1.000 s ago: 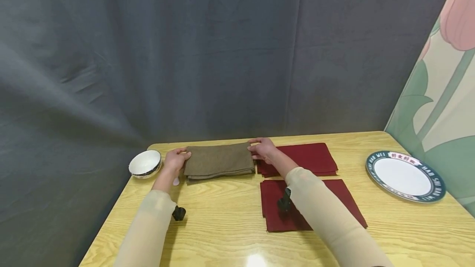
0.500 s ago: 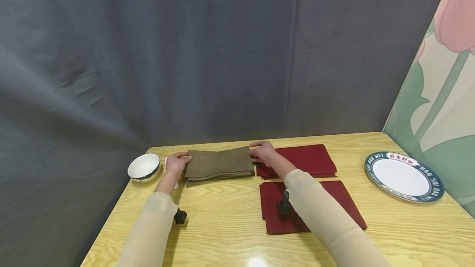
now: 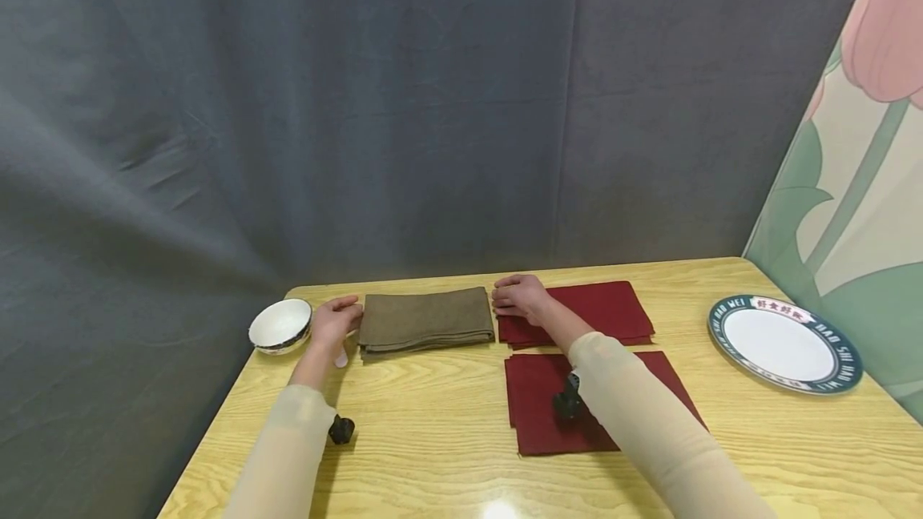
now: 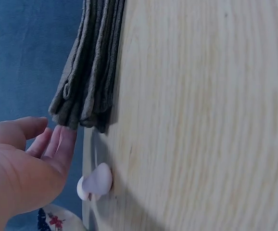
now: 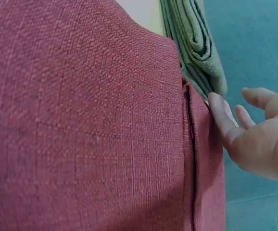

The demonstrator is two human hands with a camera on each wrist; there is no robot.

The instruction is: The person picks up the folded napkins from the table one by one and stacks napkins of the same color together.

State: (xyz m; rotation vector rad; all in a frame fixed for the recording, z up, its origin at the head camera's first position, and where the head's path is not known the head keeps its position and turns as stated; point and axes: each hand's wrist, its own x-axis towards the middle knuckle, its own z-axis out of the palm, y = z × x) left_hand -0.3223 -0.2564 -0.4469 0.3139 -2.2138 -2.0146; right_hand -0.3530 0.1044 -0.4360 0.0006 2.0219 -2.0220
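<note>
A folded brown cloth stack (image 3: 427, 319) lies at the back of the table, its layers showing in the left wrist view. At its left end is my left hand (image 3: 337, 322), fingers loosely extended and holding nothing; in the left wrist view its fingertips (image 4: 68, 137) are right by the cloth's edge. My right hand (image 3: 522, 298) is just off the stack's right end, over the left part of a folded dark red cloth (image 3: 602, 312). In the right wrist view its fingers (image 5: 219, 111) are spread and grip nothing. Whether either hand touches cloth, I cannot tell.
A second folded red cloth (image 3: 548, 415) lies nearer, partly under the right sleeve. A white bowl (image 3: 280, 325) stands at the back left. Beside the left hand is a small white spoon-like piece (image 4: 98, 181). A green-rimmed plate (image 3: 786, 343) lies at the right. A dark curtain (image 3: 433, 118) hangs behind.
Both hands have let go of the brown stack's ends and moved slightly outward, left hand to the left, right hand to the right. The stack lies where it was.
</note>
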